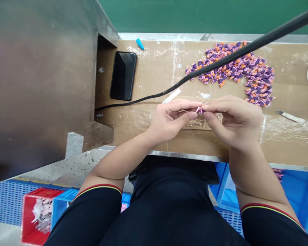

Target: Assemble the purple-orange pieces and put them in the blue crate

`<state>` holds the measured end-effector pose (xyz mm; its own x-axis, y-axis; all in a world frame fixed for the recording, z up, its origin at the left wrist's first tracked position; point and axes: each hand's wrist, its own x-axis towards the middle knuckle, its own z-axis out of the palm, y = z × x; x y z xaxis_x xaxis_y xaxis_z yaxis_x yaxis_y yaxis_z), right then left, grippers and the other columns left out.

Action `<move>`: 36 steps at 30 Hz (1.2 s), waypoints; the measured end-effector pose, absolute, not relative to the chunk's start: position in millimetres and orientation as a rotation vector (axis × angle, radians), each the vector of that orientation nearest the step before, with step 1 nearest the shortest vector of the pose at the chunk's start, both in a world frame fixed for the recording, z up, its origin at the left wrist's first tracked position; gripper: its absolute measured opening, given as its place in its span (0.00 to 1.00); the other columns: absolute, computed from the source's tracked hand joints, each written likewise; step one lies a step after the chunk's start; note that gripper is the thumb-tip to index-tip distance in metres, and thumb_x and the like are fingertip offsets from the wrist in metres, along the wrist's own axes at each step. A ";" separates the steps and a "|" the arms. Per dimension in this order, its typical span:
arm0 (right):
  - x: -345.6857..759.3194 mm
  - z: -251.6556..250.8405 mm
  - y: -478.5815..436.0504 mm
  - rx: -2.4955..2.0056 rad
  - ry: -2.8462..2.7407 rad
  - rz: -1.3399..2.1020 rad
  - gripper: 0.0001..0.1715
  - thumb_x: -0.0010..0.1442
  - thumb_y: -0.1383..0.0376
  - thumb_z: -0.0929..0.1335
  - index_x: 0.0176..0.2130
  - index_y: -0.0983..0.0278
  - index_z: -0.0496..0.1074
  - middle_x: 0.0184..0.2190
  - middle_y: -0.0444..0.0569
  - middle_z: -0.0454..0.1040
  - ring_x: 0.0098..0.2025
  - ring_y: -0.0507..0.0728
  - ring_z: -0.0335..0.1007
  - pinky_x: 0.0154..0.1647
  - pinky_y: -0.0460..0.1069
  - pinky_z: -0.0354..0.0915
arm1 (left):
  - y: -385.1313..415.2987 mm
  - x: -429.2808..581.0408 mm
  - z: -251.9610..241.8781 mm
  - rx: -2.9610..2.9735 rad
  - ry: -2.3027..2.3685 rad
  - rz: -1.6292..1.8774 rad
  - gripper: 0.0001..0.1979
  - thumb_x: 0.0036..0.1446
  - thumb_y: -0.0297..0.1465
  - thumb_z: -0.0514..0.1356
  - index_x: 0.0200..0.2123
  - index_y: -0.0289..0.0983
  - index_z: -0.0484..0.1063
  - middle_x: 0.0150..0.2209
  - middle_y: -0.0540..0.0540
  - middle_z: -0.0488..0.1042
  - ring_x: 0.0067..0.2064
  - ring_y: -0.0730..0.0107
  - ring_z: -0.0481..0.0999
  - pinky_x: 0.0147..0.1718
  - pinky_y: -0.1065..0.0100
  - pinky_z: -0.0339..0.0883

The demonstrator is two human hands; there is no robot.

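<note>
Between the fingertips of both hands is a small purple and pink piece [199, 110], mostly covered by the fingers. My left hand [173, 118] pinches its left side with thumb and forefinger. On its right side, my right hand [231, 116] pinches it the same way. The hands meet just above the cardboard-covered bench [149, 126]. Behind them lies a pile of small purple, pink and orange pieces [259, 77], which look similar in colour. A white strip [172, 95] lies beyond my left hand, and small dark crumbs are scattered under the fingers.
A black cable [187, 79] crosses above the bench. At left stand a metal housing [46, 75] and a phone [123, 76]; a blue cap-like piece [140, 44] lies near the back. A white-handled knife [290, 116] is at right. Red [28, 215] and blue bins [295, 194] stand below.
</note>
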<state>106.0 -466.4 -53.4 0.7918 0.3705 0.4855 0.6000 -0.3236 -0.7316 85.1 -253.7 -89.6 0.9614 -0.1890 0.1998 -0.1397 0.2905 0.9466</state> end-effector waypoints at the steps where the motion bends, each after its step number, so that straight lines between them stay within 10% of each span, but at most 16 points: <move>1: 106.4 -52.1 -468.3 -1.957 -0.723 -0.266 0.06 0.70 0.61 0.77 0.46 0.49 0.86 0.39 0.44 0.88 0.38 0.61 0.87 0.39 0.57 0.83 | -253.8 84.7 -89.2 1.272 -0.274 -0.042 0.16 0.62 0.45 0.78 0.50 0.46 0.89 0.50 0.42 0.88 0.51 0.58 0.90 0.53 0.59 0.87; 36: 125.5 -58.8 -499.2 -2.346 -1.015 -0.472 0.12 0.69 0.68 0.75 0.47 0.50 0.84 0.41 0.48 0.86 0.41 0.63 0.84 0.42 0.59 0.80 | -255.3 86.6 -94.8 1.114 -0.037 -0.058 0.19 0.61 0.49 0.78 0.45 0.42 0.88 0.45 0.45 0.88 0.43 0.67 0.87 0.48 0.62 0.85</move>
